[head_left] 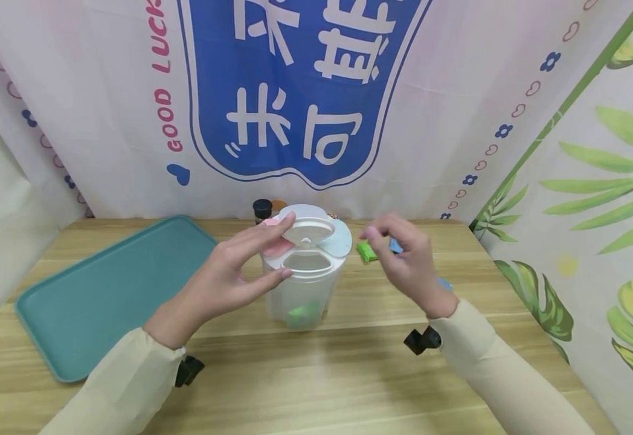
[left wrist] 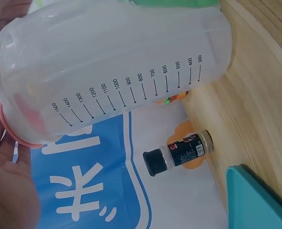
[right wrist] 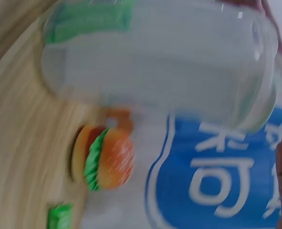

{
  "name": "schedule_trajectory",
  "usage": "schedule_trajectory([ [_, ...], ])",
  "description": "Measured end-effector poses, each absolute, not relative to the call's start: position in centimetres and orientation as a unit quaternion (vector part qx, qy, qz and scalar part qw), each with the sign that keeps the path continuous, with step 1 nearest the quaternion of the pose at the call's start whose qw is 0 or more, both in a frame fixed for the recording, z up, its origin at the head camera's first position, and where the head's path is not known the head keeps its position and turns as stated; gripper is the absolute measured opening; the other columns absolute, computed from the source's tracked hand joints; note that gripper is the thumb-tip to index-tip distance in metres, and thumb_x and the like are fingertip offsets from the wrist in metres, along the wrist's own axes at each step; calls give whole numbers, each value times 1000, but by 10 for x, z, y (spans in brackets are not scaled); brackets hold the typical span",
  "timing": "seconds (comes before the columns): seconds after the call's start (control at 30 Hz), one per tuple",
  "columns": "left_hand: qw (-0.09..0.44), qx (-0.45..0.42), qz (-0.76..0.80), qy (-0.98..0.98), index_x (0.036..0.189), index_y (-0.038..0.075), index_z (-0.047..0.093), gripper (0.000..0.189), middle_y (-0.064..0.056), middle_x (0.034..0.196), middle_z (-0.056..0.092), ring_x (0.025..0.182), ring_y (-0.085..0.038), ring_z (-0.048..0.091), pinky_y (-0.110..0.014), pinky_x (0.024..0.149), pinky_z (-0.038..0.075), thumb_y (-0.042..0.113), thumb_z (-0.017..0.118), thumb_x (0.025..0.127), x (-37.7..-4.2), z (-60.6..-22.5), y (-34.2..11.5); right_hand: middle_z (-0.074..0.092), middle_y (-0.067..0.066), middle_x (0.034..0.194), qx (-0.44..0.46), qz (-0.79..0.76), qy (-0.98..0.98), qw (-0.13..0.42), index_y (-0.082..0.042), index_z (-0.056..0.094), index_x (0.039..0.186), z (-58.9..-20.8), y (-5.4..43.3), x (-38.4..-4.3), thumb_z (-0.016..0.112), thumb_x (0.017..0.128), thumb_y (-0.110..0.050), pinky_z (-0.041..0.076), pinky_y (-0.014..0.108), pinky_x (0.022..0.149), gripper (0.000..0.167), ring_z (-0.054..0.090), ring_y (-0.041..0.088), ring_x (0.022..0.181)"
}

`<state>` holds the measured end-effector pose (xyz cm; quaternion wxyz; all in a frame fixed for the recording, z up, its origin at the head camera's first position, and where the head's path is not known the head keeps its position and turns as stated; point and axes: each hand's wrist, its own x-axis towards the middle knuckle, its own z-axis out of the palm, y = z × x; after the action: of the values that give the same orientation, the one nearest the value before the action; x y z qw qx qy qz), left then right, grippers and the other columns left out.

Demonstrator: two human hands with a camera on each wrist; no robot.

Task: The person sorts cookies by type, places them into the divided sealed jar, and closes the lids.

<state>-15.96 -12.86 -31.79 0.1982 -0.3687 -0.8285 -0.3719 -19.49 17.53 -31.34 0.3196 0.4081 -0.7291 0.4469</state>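
A clear storage container (head_left: 300, 296) stands on the table with a green packet (head_left: 304, 313) inside at the bottom. Its lid has pink, white and pale blue flaps; the front opening (head_left: 307, 261) is uncovered, with a translucent flap (head_left: 311, 231) standing raised behind it. My left hand (head_left: 226, 272) holds the lid from the left, thumb at the front rim and a finger by the raised flap. Right of the container, my right hand (head_left: 406, 260) hovers with loosely bent fingers and nothing visible in them. Below it lies another green packet (head_left: 367, 251).
Blue packets (head_left: 395, 245) lie near the right hand. Behind the container stand a black-capped seasoning bottle (left wrist: 179, 151) and a toy hamburger (right wrist: 103, 157). A teal tray (head_left: 121, 296) takes up the table's left side. A printed curtain (head_left: 115, 121) hangs behind the table.
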Motion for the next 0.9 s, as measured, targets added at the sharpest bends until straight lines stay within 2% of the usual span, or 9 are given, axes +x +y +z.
schedule_trajectory([
  [0.1, 198, -367, -375, -828, 156, 19, 51, 77, -1, 160, 53, 148, -32, 53, -52, 126, 41, 15, 86, 87, -159, -319, -128, 74, 21, 88, 313, 465, -776, 291, 7, 72, 92, -322, 193, -209, 62, 99, 3, 54, 9, 74, 13, 62, 5, 79],
  [0.2, 200, -367, -377, -827, 156, 19, 52, 78, -1, 161, 53, 148, -32, 52, -51, 126, 40, 15, 87, 87, -159, -319, -128, 75, 20, 100, 212, 452, -841, 208, 4, 73, 102, -333, 210, -226, 62, 105, -10, 56, 10, 75, 18, 65, 10, 86],
  [0.27, 201, -366, -379, -826, 156, 19, 52, 78, -1, 161, 53, 148, -31, 52, -50, 126, 41, 15, 87, 87, -159, -319, -128, 75, 19, 108, 158, 429, -877, 148, 2, 72, 109, -342, 220, -239, 62, 107, -18, 58, 16, 82, 23, 67, 18, 94],
  [0.37, 200, -366, -382, -825, 156, 18, 52, 78, -2, 161, 53, 148, -31, 52, -50, 126, 41, 14, 87, 87, -159, -319, -128, 72, 20, 117, 107, 390, -912, 73, 1, 68, 120, -357, 232, -257, 60, 108, -23, 60, 33, 93, 27, 67, 29, 108],
  [0.47, 196, -365, -382, -826, 156, 19, 51, 78, -1, 160, 54, 149, -30, 52, -51, 126, 41, 16, 86, 87, -158, -318, -128, 69, 23, 127, 86, 372, -924, 26, 2, 64, 127, -373, 241, -270, 60, 108, -20, 57, 50, 107, 30, 65, 38, 121],
  [0.53, 193, -364, -380, -828, 157, 20, 50, 78, -1, 160, 54, 149, -29, 51, -51, 126, 41, 17, 86, 88, -158, -317, -129, 66, 26, 134, 86, 366, -927, 8, 4, 61, 132, -383, 246, -277, 61, 107, -18, 53, 55, 114, 34, 63, 42, 128],
  [0.73, 183, -357, -380, -834, 158, 22, 49, 78, -1, 161, 53, 151, -30, 50, -53, 126, 41, 18, 86, 89, -158, -316, -129, 51, 30, 153, 99, 348, -931, -37, 6, 48, 149, -407, 256, -288, 64, 106, -21, 44, 57, 123, 54, 50, 47, 144],
  [0.9, 181, -354, -379, -836, 158, 21, 49, 78, -1, 161, 53, 151, -31, 49, -54, 125, 42, 18, 85, 89, -157, -315, -129, 41, 28, 163, 104, 329, -936, -65, 3, 39, 157, -417, 259, -291, 62, 105, -17, 35, 61, 128, 61, 40, 48, 151],
])
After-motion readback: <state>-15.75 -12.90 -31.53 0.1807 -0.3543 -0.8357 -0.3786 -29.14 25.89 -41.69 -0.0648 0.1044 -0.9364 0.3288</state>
